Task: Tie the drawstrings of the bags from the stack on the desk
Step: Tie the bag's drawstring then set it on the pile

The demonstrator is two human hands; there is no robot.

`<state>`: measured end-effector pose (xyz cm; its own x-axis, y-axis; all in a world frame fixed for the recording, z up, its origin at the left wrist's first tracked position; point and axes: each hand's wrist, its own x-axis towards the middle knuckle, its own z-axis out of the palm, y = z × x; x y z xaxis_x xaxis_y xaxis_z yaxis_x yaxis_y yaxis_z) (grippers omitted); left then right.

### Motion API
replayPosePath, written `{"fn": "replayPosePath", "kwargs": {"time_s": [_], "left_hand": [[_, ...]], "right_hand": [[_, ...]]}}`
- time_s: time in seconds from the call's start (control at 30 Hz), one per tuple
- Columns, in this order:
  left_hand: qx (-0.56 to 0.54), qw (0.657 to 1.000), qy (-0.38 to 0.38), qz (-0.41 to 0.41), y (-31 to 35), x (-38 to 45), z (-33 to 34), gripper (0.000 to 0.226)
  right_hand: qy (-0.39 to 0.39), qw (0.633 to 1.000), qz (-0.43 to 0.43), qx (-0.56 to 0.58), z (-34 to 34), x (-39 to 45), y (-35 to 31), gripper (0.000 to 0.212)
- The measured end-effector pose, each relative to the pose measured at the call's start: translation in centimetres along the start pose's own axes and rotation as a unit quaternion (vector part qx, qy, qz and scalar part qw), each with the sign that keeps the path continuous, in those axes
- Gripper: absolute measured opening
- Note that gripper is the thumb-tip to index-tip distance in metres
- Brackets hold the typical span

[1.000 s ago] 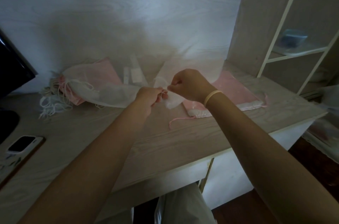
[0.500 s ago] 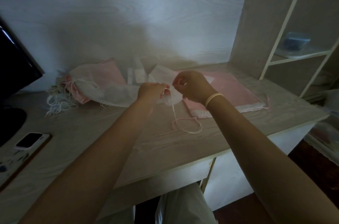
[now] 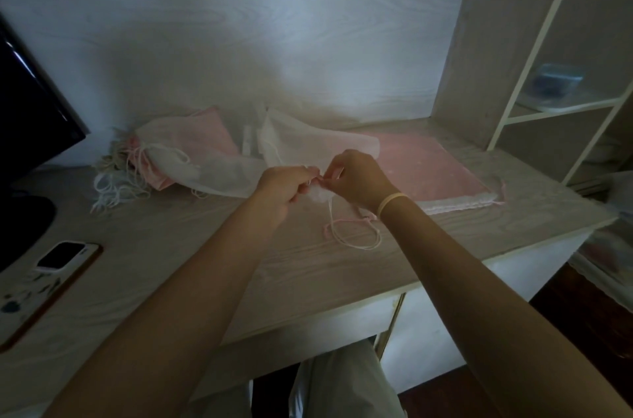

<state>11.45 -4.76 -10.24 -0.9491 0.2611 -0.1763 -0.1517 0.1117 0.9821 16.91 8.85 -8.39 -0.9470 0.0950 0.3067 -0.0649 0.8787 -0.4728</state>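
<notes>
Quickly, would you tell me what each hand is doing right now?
Left hand: pinches the white bag at its gathered mouth.
Right hand: pinches the drawstring.

A phone (image 3: 61, 255) lies on the desk (image 3: 191, 246) well to the left of the fingers, nearer the viewer. A dark monitor (image 3: 30, 116) stands farther left. A blue container (image 3: 556, 81) sits on a shelf (image 3: 561, 105) up to their right.

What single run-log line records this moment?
step: tying | left hand: pinches drawstring | right hand: pinches drawstring | bag: white, on desk
</notes>
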Motion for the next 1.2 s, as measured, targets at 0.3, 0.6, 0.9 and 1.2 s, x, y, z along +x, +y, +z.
{"fn": "replayPosePath", "kwargs": {"time_s": [0.3,0.6,0.9,1.2], "left_hand": [[0.135,0.987,-0.038,0.080,0.4,-0.5,-0.5,0.022],[0.267,0.939,0.035,0.213,-0.7,0.1,-0.1,0.015],[0.401,0.859,0.100,0.303,-1.6,0.3,-0.2,0.011],[0.505,0.750,0.095,0.418,-1.0,1.4,-0.9,0.013]], "right_hand": [[-0.074,0.997,0.004,-0.029,-1.7,0.8,-0.3,0.011],[-0.044,0.993,0.065,0.089,1.3,3.0,0.6,0.016],[-0.092,0.972,0.097,0.195,2.4,2.7,1.8,0.016],[-0.093,0.962,0.090,0.240,2.9,2.8,1.9,0.013]]}}
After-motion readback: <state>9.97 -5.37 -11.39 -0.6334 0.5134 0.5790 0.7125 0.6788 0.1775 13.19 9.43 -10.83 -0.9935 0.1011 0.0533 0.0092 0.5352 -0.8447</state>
